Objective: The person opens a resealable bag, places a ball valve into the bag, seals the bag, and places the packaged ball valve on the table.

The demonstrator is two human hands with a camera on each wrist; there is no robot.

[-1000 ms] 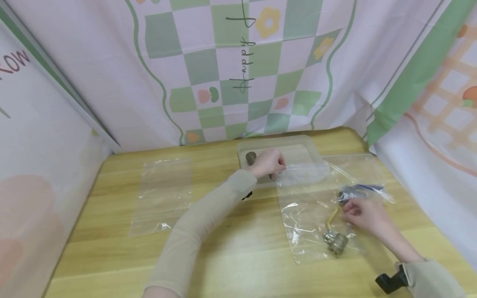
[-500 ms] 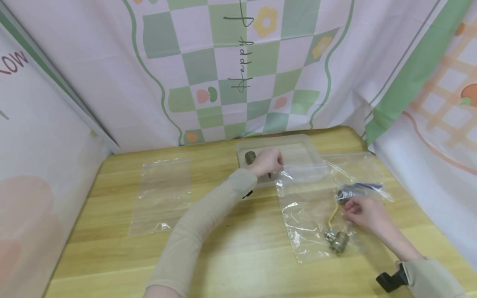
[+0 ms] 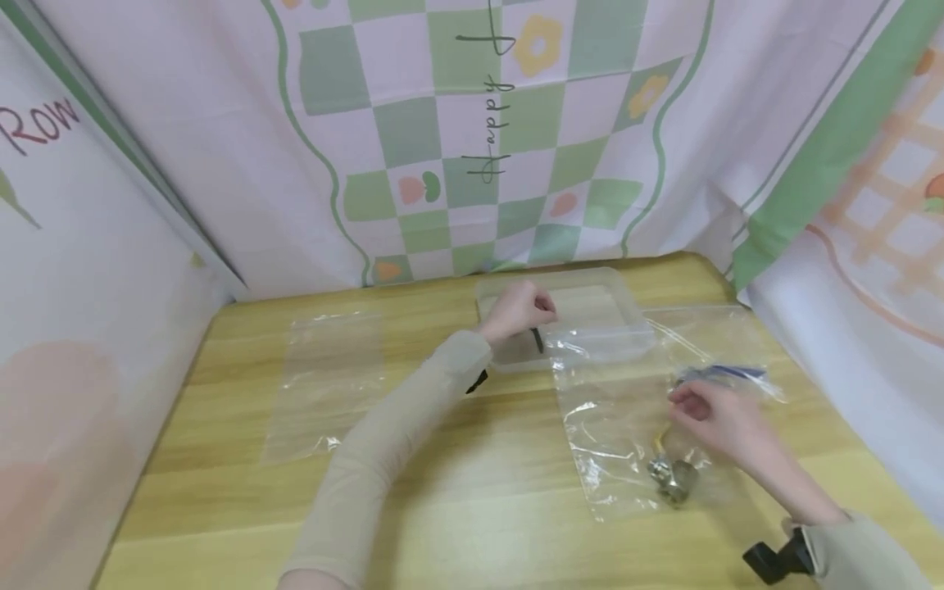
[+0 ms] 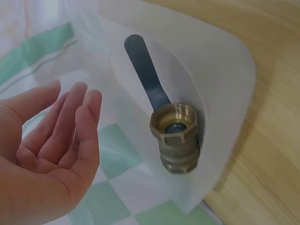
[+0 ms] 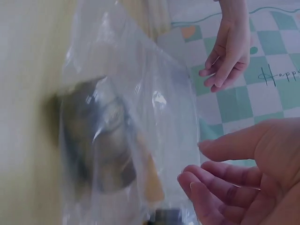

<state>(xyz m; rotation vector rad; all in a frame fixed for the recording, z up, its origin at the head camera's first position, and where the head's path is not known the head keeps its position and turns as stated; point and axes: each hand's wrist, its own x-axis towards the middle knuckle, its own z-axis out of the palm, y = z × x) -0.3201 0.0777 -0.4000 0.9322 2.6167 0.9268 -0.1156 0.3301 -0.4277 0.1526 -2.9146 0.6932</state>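
My left hand (image 3: 519, 311) hovers over the translucent tray (image 3: 546, 276), fingers loosely curled around nothing. Below it in the tray stands a brass ball valve (image 4: 178, 145) with a dark lever; only the lever's tip (image 3: 537, 341) shows in the head view. Over the clear zip bag (image 3: 605, 410) is my right hand (image 3: 726, 422), its thumb apart from the bent fingers and nothing held. Inside that bag lie a yellow-handled ball valve (image 3: 674, 479) and a blue-handled valve (image 3: 730, 372), the latter partly hidden by the hand. A valve body (image 5: 101, 136) looks blurred through the plastic in the right wrist view.
A second clear bag (image 3: 328, 385) lies flat on the left of the wooden table (image 3: 472, 508). The filled bag's upper left corner overlaps the tray's front. Printed curtains (image 3: 472, 139) enclose the table at the back and sides.
My left hand has moved off the filled bag's corner, up and slightly left, covering the valve in the tray. The right hand has lifted slightly, up and left. The head view has shifted a little.
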